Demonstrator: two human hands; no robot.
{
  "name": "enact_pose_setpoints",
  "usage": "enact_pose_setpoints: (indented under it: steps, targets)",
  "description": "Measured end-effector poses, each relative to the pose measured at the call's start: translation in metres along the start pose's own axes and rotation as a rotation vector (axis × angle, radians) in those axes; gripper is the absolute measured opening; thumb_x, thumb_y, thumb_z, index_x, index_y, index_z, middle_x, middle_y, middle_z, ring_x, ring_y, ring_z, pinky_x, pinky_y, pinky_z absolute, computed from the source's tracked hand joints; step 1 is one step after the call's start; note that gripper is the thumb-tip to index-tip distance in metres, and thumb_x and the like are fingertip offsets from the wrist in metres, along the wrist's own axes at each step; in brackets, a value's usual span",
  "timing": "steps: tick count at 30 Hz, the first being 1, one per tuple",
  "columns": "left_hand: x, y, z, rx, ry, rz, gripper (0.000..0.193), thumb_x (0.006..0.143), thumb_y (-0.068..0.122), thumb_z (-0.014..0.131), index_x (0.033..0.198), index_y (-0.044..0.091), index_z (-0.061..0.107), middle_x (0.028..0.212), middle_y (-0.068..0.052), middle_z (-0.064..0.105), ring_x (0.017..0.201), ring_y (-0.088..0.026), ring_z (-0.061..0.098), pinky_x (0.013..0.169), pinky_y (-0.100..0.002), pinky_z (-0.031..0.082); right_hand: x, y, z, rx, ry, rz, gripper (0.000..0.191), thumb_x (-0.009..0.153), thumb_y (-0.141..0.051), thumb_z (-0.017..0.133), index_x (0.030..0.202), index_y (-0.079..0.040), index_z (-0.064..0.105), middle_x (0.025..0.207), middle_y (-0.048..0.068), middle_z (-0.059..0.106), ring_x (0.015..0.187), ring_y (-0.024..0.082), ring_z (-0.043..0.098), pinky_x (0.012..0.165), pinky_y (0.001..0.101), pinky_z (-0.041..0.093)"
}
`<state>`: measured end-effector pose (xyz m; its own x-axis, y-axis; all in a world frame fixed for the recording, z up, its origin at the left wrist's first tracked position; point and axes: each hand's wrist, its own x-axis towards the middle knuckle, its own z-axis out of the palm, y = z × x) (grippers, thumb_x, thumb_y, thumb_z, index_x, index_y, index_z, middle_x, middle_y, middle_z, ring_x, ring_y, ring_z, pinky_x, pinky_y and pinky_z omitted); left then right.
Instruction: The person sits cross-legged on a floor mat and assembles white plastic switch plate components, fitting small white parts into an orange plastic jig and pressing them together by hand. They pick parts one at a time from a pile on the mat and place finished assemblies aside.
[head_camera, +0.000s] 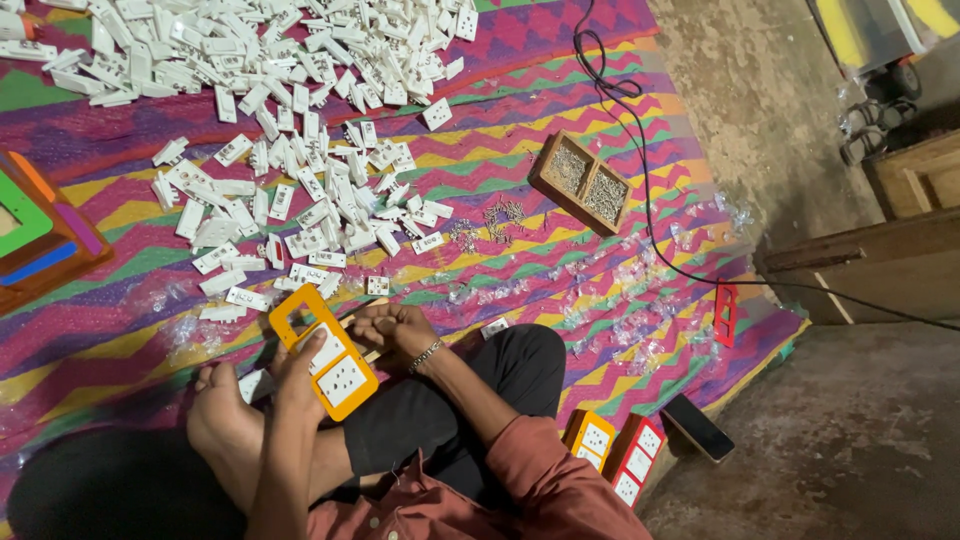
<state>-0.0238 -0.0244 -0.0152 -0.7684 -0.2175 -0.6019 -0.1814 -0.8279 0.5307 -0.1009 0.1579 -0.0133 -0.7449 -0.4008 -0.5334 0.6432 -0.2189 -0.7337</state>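
My left hand (300, 372) fingers pinch the orange switch plate (322, 352) over my lap by its long edge, right hand (393, 328) fingers clenched on a tool — plate's prob light, stiff, smooth plastic.

A wooden tray (580, 182) of screws sits on the zigzag mat (560, 90). Left of the tray lie white sockets (300, 200); right of it runs a black cable (640, 150); below it, well apart, a phone (697, 427).
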Motion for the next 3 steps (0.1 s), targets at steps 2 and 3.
enact_pose_setpoints:
  steps: [2, 3]
  targets:
    - [0.0014, -0.0024, -0.0023, -0.001, -0.005, 0.000, 0.049, 0.086, 0.006, 0.076, 0.132, 0.010, 0.058, 0.109, -0.007, 0.069, 0.094, -0.022, 0.071, 0.078, -0.039, 0.061, -0.0045, -0.0002, 0.0033, -0.101, -0.048, -0.041, 0.027, 0.106, -0.009, 0.051, 0.124, 0.007, 0.063, 0.108, 0.016, 0.074, 0.093, 0.019, 0.073, 0.080, 0.0282, 0.059]
    - [0.0021, -0.0037, -0.0037, 0.000, -0.021, 0.007, 0.048, 0.087, 0.005, 0.076, 0.132, 0.009, 0.059, 0.111, -0.008, 0.070, 0.095, -0.023, 0.070, 0.079, -0.039, 0.061, -0.0047, -0.0024, 0.0049, -0.105, -0.050, -0.040, 0.027, 0.106, -0.009, 0.051, 0.124, 0.007, 0.063, 0.108, 0.016, 0.074, 0.093, 0.019, 0.073, 0.080, 0.0282, 0.059]
